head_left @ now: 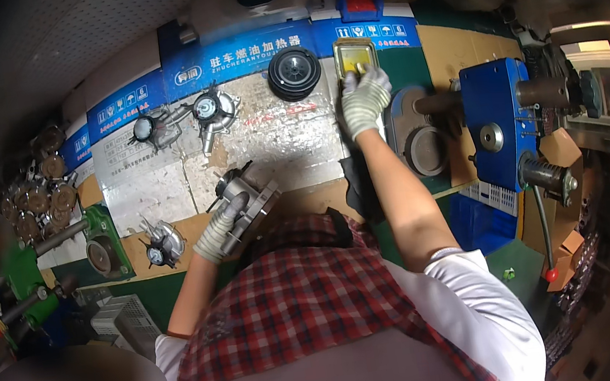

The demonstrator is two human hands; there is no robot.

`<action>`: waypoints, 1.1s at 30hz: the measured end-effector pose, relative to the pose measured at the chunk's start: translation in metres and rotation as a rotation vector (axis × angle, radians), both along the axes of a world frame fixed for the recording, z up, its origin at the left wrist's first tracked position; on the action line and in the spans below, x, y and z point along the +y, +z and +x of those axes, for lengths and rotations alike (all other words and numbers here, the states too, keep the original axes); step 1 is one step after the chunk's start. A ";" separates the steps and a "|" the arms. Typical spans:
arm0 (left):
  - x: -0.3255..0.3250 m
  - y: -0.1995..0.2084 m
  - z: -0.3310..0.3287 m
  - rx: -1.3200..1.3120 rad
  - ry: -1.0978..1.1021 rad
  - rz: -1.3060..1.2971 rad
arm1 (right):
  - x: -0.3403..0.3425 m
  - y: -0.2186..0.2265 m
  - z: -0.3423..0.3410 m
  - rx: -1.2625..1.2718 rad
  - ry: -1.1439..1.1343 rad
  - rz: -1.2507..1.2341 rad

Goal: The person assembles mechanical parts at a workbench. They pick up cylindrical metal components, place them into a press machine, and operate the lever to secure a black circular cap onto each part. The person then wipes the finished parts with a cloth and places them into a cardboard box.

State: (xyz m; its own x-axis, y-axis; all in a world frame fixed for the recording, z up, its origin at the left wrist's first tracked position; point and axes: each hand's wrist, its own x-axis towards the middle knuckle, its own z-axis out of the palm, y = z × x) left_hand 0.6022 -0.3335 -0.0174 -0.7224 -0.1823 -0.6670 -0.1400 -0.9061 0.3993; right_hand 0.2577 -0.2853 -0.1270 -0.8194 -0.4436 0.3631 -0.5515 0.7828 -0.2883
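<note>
My left hand [219, 232], in a pale striped work glove, is closed around a grey cast-metal housing [251, 207] with a dark round part on its far side. It holds the housing tilted, just above the bench's near edge. My right hand [368, 101], gloved alike, reaches forward to a rectangular tin [344, 46] with yellow contents. Its fingers are bent together over the tin's near part; whatever they pinch is too small to make out. Left of the tin sits a black round pulley-like part [294, 73].
Metal castings with dark caps lie on the cardboard [156, 188]: one [216, 109], another [152, 130], a third [164, 244] near the left edge. A blue press [499, 128] stands right, a green press [102, 242] left. Several round metal parts [37, 198] are heaped far left.
</note>
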 end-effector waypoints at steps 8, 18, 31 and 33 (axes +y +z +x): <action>-0.008 -0.028 -0.007 -0.078 -0.061 -0.538 | -0.048 0.036 0.033 0.146 0.877 0.334; 0.008 -0.044 -0.055 -0.296 0.178 -1.345 | 0.043 0.159 0.071 -1.498 0.358 -1.137; 0.096 -0.021 -0.129 0.017 0.191 -1.476 | 0.168 0.183 0.100 -0.889 0.587 -0.451; 0.110 -0.023 -0.138 0.141 0.265 -1.087 | 0.183 0.185 0.094 -0.867 0.539 -0.396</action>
State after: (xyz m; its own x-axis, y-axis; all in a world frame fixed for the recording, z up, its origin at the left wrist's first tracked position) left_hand 0.4641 -0.2233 -0.0404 -0.6312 -0.7752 0.0237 0.1138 -0.0623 0.9915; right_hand 0.3514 -0.1020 0.0583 -0.5986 -0.7996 -0.0474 -0.2819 0.2657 -0.9219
